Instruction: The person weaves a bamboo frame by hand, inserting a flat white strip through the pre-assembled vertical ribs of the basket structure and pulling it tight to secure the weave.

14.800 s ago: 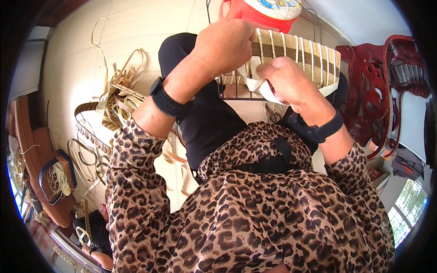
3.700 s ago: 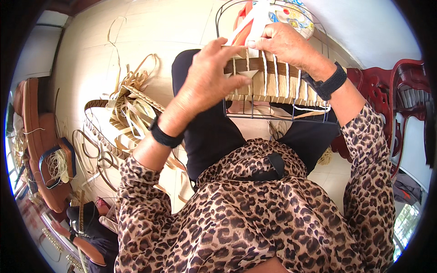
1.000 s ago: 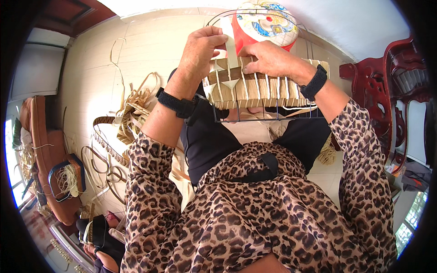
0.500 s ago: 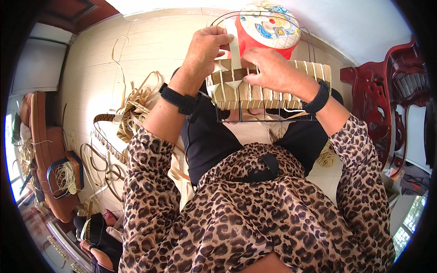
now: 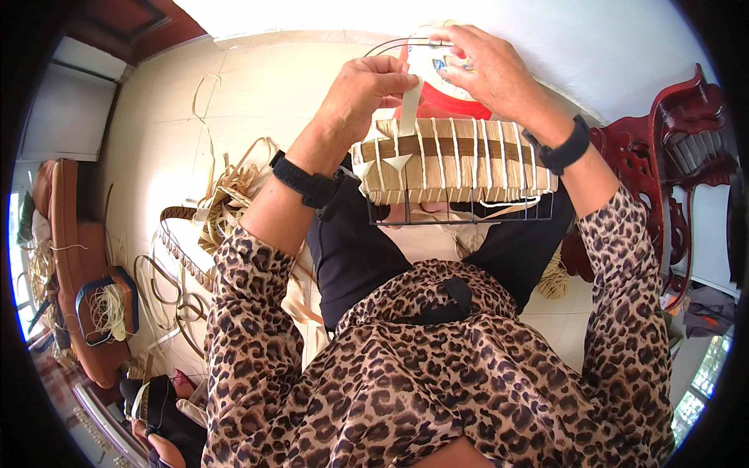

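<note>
Left grip point(image 5: 365, 95) on pale strip point(image 5: 410, 108) by the wire-framed basket point(image 5: 453, 173).

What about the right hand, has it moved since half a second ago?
Yes, up and to the right: the right hand was below the patterned round top and now covers its right part.

The frame point(image 5: 460, 160) is before a stool point(image 5: 452, 104), with strips point(image 5: 230, 187) left and chair point(image 5: 657, 132) right.

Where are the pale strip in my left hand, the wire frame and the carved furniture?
Pale strip point(image 5: 409, 111): head view, its flat length.
Wire frame point(image 5: 472, 221): head view, lower bar.
Carved furniture point(image 5: 623, 150): head view, dark red panel.
</note>
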`<state>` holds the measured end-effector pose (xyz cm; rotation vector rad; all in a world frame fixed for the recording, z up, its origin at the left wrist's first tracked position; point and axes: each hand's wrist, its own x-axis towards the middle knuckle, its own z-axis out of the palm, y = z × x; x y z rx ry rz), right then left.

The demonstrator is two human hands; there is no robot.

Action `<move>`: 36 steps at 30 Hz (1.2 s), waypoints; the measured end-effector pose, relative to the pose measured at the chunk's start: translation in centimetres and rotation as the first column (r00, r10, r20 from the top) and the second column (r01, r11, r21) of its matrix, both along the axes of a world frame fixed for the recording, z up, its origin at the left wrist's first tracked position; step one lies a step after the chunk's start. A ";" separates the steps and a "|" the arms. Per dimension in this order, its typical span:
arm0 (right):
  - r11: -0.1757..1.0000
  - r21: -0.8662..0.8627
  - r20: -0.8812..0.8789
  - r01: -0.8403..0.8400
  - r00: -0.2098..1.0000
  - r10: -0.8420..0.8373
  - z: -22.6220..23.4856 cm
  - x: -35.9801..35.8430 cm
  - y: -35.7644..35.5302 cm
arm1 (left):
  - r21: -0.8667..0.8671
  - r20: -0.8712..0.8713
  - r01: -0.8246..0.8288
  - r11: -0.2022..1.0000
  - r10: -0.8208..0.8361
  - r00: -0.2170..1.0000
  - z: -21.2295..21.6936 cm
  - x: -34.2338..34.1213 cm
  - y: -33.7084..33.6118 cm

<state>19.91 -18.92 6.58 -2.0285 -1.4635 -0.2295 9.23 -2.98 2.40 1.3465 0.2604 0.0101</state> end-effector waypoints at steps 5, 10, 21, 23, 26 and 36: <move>0.939 -0.343 0.031 -0.005 0.999 0.016 0.9 1.0 0.7 | -0.066 0.103 0.099 0.993 -0.092 0.990 0.8 -0.6 -0.1; 0.856 -0.515 -0.148 -0.040 0.988 -0.042 4.3 0.2 0.8 | 0.148 0.097 0.067 0.987 -0.082 0.992 1.7 -0.9 -0.4; 0.808 -0.589 -0.612 -0.021 0.665 -0.429 9.9 -1.9 -0.5 | 0.433 0.225 -0.234 0.870 0.147 0.963 1.8 -0.7 -1.3; 0.791 -0.612 -0.542 -0.013 0.735 -0.407 10.0 -2.0 -1.1 | 0.507 0.186 -0.192 0.840 0.111 0.976 1.2 -0.4 -0.7; 0.735 -0.667 -0.379 0.122 0.794 -0.476 9.1 -2.6 -1.3 | 0.547 0.183 -0.138 0.826 0.043 0.982 1.0 0.2 -0.1; 0.872 -0.438 -0.797 0.219 0.355 -0.489 2.2 -5.7 -2.8 | -0.137 0.039 0.083 0.987 -0.078 0.996 -0.3 0.6 1.5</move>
